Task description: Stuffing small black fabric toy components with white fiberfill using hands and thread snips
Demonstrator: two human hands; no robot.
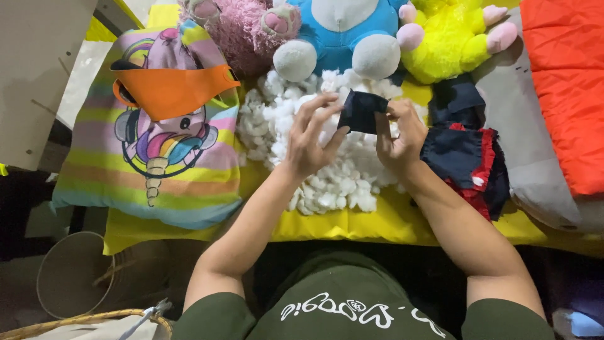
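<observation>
Yellow fabric (352, 223) is seen spread over the counter that carries all the things, viewed from above. At its centre a heap of white fluffy stuffing (327, 182) is piled. Above the heap, a small piece of dark navy cloth (360, 112) is held up between both hands. The right hand (402, 135) is closed on the cloth's right edge, thumb and fingers pinching it. The left hand (311, 135) is held with its fingers spread and curved, the fingertips (340, 135) just meeting the cloth's lower left corner; a firm grip cannot be confirmed. Along the far edge three plush toys are lined up: a pink furry toy (236, 31), a blue toy with white paws (343, 31) and a bright yellow toy with pink paws (447, 38). To the left, a pastel striped cushion printed with a unicorn (157, 164) is laid flat, with an orange fabric piece (170, 88) resting on it. Just right of the right hand, a bundle of navy and red cloth (469, 164) is placed, bordered by a grey cushion (535, 157) and an orange quilted cover (566, 82).
</observation>
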